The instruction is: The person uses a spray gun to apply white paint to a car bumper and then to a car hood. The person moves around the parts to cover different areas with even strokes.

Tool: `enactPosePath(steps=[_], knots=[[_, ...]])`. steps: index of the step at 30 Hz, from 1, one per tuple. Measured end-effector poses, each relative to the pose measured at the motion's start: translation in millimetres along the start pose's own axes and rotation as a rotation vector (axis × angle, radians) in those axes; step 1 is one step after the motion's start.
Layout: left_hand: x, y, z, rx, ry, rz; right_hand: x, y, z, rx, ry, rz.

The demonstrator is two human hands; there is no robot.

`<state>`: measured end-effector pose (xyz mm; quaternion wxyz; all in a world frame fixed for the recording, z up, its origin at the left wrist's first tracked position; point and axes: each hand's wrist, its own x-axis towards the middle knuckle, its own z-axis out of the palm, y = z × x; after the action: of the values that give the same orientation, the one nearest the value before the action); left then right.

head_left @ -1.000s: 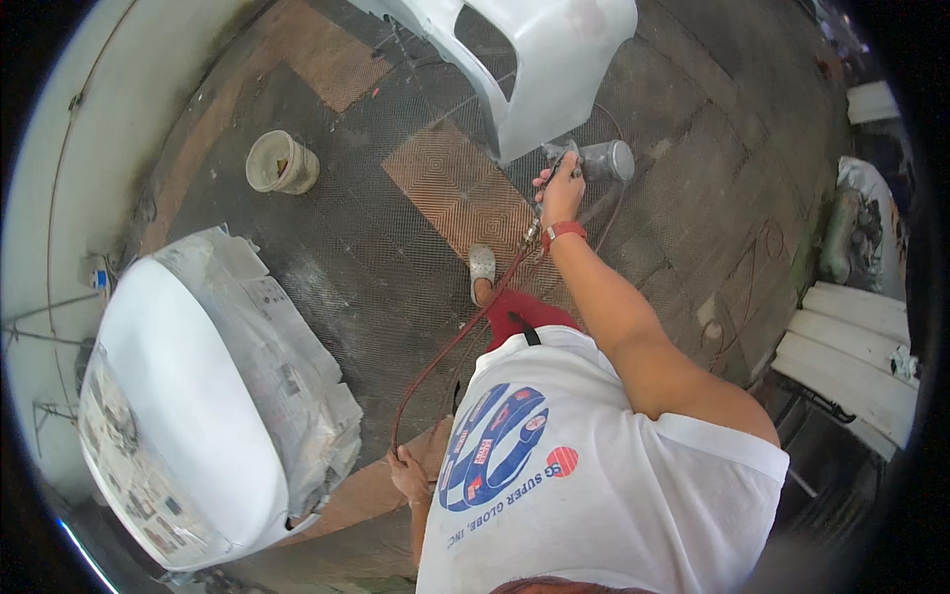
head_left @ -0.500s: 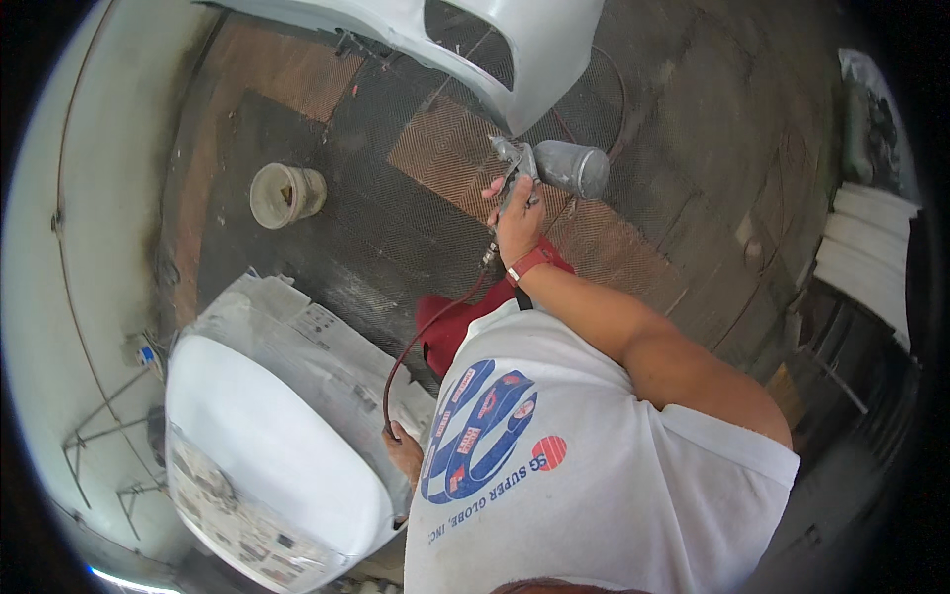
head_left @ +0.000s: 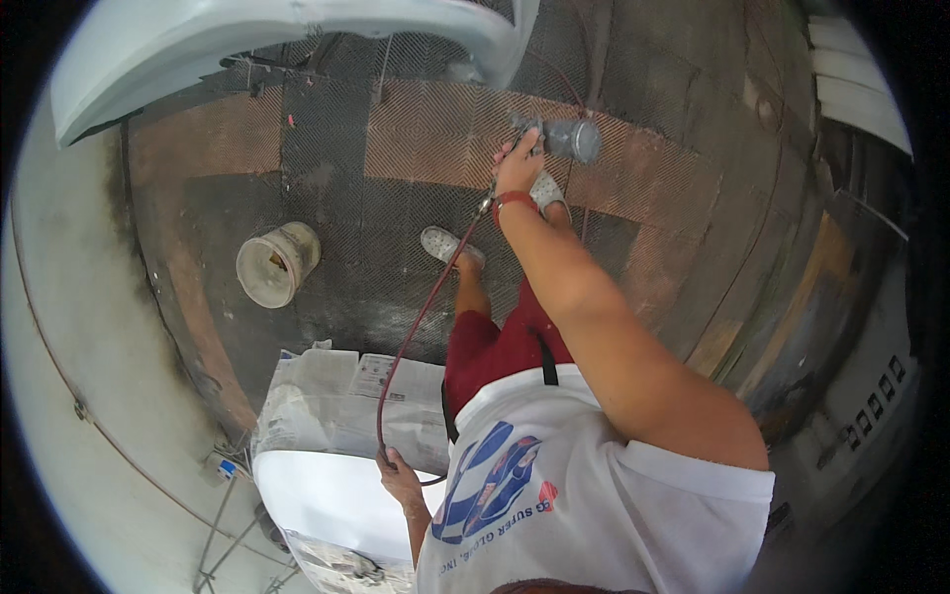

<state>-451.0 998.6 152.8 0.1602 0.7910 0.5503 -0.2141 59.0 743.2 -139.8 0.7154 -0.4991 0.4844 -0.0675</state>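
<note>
My right hand (head_left: 517,168), with a red band at its wrist, is wrapped round the handle of a spray gun (head_left: 572,141). The gun's grey cup points to the right, and its nozzle is near the white bumper-like panel (head_left: 297,25) at the top, apart from it in the picture. From the handle a dark red hose (head_left: 421,312) runs down in a curve. Lower left, my left hand (head_left: 401,481) has its fingers closed round this hose, in front of a white panel (head_left: 327,485) edged with masking paper (head_left: 396,396).
A dirty whitish bucket (head_left: 249,282) stands on the floor to the left. Ridged black and brown mats (head_left: 435,134) cover the floor around my feet. A pale wall (head_left: 59,327) runs along the left, with metal stand legs (head_left: 220,530) beside the papered panel.
The view has swung, so the upper panel reaches farther left and my feet now show. My right hand with the spray gun appears slightly higher; my left hand still holds the hose.
</note>
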Motion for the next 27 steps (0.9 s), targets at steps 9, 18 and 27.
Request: enactPosePath(steps=[9, 18, 27], knots=[[110, 6, -36, -0.002, -0.059, 0.185, 1, 30, 20, 0.026, 0.116, 0.041], [175, -49, -39, -0.015, -0.104, 0.253, -142, -86, 14, 0.111, -0.105, -0.133], [193, -45, -28, 0.038, -0.195, 0.220, -241, -171, -3, 0.049, -0.348, -0.342]])
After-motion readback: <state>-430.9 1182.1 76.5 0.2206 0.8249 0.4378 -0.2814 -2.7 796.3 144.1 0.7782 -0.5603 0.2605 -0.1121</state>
